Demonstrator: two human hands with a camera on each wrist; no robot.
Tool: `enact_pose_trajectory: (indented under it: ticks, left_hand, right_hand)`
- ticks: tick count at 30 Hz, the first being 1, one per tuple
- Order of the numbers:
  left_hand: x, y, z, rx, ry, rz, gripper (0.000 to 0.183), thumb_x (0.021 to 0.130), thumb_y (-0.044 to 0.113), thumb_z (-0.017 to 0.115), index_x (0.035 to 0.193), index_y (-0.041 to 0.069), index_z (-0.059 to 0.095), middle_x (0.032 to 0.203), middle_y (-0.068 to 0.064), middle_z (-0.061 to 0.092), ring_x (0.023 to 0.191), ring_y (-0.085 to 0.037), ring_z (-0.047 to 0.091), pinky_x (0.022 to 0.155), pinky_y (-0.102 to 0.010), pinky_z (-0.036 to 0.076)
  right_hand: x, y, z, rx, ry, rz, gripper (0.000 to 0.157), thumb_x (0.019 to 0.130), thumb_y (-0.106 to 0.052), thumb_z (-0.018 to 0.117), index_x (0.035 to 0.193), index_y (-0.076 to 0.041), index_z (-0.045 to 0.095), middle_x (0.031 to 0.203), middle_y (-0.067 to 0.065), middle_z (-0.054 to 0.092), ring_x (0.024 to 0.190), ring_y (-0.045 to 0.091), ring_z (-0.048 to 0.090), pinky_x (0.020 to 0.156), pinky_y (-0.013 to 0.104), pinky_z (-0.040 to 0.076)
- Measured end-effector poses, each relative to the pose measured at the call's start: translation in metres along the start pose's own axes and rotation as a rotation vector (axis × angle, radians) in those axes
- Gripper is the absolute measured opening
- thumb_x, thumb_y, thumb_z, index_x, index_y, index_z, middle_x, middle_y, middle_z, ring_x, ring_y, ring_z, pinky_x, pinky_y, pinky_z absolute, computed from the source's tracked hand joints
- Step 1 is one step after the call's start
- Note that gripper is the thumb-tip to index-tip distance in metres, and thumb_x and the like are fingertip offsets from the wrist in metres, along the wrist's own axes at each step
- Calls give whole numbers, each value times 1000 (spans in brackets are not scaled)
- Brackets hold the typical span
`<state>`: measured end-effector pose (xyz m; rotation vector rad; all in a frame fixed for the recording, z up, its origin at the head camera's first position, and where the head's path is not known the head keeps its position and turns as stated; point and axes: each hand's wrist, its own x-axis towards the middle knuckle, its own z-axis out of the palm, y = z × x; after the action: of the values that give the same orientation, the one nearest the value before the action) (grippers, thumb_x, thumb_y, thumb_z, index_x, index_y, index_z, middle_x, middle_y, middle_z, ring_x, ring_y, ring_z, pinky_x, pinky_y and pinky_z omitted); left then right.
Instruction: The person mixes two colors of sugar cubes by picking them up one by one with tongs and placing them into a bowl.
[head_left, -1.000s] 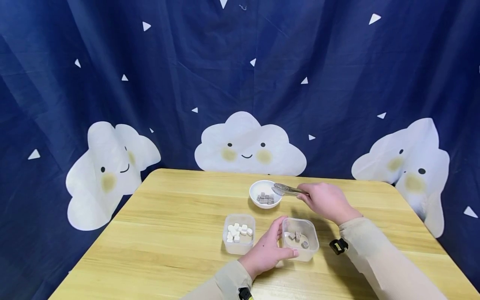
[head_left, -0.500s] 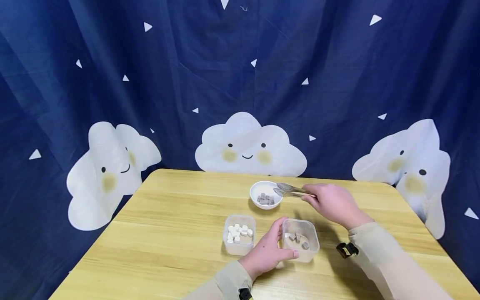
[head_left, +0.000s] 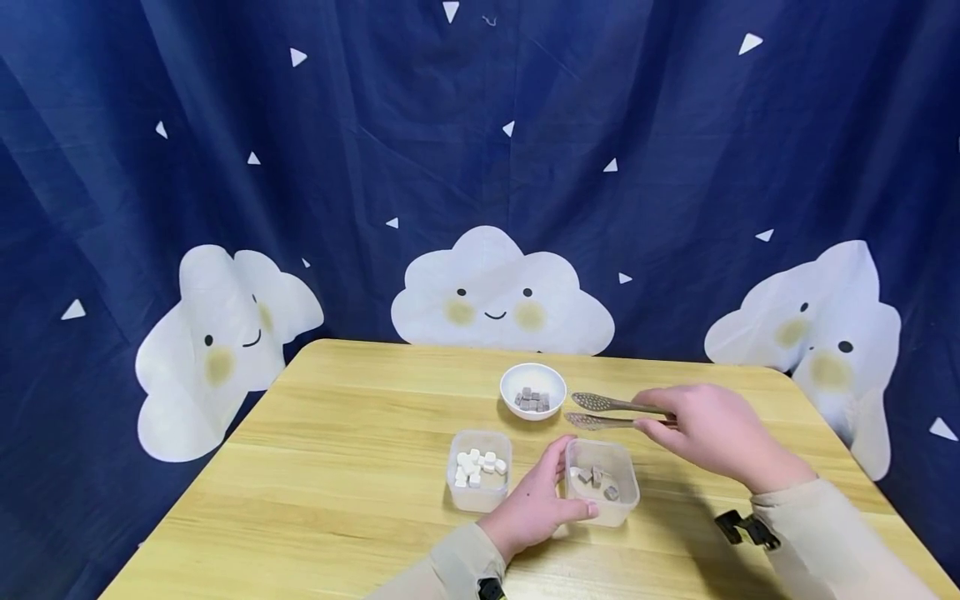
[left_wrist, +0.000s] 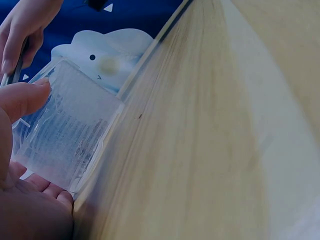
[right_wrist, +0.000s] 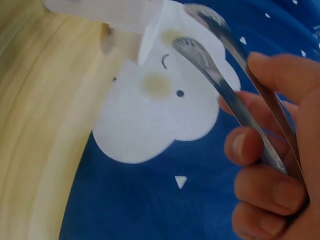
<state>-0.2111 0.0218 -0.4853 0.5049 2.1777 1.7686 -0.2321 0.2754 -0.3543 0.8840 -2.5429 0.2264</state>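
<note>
In the head view my right hand (head_left: 708, 429) grips metal tongs (head_left: 611, 404). Their two arms are spread, with nothing between the tips, just right of the white bowl (head_left: 510, 408). Several grey-brown cubes (head_left: 532, 402) sit in that bowl. My left hand (head_left: 536, 504) holds a clear plastic container (head_left: 626, 487) from its left side, thumb at the front wall and fingers at the back left. A few grey-brown cubes (head_left: 597, 477) lie in it, with something whitish at its left. The left wrist view shows the container's wall (left_wrist: 75, 120) between thumb and fingers.
A second clear plastic container (head_left: 480, 500) with several white cubes (head_left: 472, 465) stands left of my left hand. Everything rests on a wooden table (head_left: 337, 467). A dark blue curtain (head_left: 480, 150) with clouds hangs behind the table's far edge.
My right hand has drawn the tongs back from over the bowl, to the right and nearer me. The tongs' tips have spread wider. My left hand and the containers stay put.
</note>
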Motion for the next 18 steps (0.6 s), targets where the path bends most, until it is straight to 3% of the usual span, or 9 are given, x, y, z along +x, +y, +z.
enact_pose_trajectory:
  ticks: [6, 13, 18]
  left_hand:
    - [1, -1, 1, -13, -11, 4, 99, 79, 26, 85, 159, 29, 27, 151, 15, 43, 139, -16, 40, 119, -49, 23]
    - [2, -2, 1, 16, 0, 4, 100, 79, 27, 85, 160, 28, 26, 152, 11, 43, 139, -17, 41, 119, -51, 24]
    - [2, -2, 1, 2, -11, 9, 100, 80, 25, 84, 160, 24, 25, 151, 13, 43, 139, -18, 41, 119, -50, 24]
  right_hand:
    - [-16, 0, -12, 21, -46, -31, 16, 86, -34, 80, 101, -31, 76, 74, -31, 54, 61, -9, 44, 52, 26, 43]
    - [-19, -3, -14, 12, -149, -98, 18, 87, -36, 79, 104, -29, 77, 95, -19, 71, 77, -2, 62, 64, 34, 56]
    - [-14, -8, -9, -1, -198, -163, 16, 84, -32, 81, 98, -27, 77, 90, -18, 70, 71, -3, 58, 60, 34, 54]
